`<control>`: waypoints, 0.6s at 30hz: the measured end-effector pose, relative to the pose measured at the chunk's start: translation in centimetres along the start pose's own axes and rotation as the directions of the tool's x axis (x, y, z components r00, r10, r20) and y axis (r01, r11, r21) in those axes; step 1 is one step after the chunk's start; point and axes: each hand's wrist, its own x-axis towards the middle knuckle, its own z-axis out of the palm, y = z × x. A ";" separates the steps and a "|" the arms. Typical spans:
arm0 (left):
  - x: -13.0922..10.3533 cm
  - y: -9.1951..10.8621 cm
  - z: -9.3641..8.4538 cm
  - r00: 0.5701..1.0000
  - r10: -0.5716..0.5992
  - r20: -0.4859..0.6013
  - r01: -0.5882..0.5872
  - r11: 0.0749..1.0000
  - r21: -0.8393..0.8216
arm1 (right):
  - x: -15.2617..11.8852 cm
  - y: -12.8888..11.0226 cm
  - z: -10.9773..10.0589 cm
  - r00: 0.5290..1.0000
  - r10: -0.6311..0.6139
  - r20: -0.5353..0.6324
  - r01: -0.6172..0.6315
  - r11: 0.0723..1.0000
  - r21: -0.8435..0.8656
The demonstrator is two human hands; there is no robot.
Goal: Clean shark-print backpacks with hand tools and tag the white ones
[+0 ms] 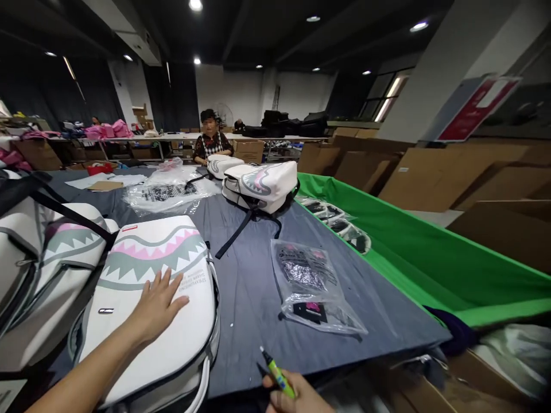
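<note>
Flat on the front of a white backpack (172,338) rests my left hand (159,307), its fingers spread. The backpack lies face up and carries a pink and grey shark-mouth print near its top. My right hand (295,393), low in the picture by the table's front edge, grips a green marker pen (279,376). The pen's pale tip is bare and points up and left, apart from the backpack. Beyond that hand, a clear plastic bag (314,281) with dark and pink contents lies on the dark grey tabletop (249,310).
More white backpacks (64,269) crowd the left side, and another backpack (262,183) stands farther back. Clear plastic wrapping (172,189) lies at the far left. A person (212,140) sits across the table. Along the right runs a green fabric bin (387,258), with cardboard (430,178) behind it.
</note>
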 end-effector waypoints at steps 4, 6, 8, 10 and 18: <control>-0.7 -0.1 2.2 0.998 0.061 -0.004 -0.061 0.998 0.032 | 2.0 -7.9 -3.3 0.934 -0.269 -0.236 0.252 0.962 -0.103; -0.9 -1.1 2.6 0.996 0.081 -0.033 -0.080 0.997 0.022 | 4.5 -12.2 -3.9 0.839 -0.432 -0.331 0.377 0.900 -0.219; -1.0 -1.8 3.0 0.993 0.103 -0.063 -0.103 0.995 0.011 | 7.6 -15.7 -4.2 0.746 -0.563 -0.356 0.449 0.820 -0.355; -1.0 -2.3 3.6 0.988 0.127 -0.084 -0.127 0.992 0.001 | 10.8 -18.3 -4.4 0.685 -0.651 -0.327 0.457 0.733 -0.503; -0.2 -3.0 7.5 0.948 0.196 -0.250 -0.180 0.980 0.084 | 23.1 -28.5 -1.3 0.651 -0.758 0.030 0.431 0.337 -0.837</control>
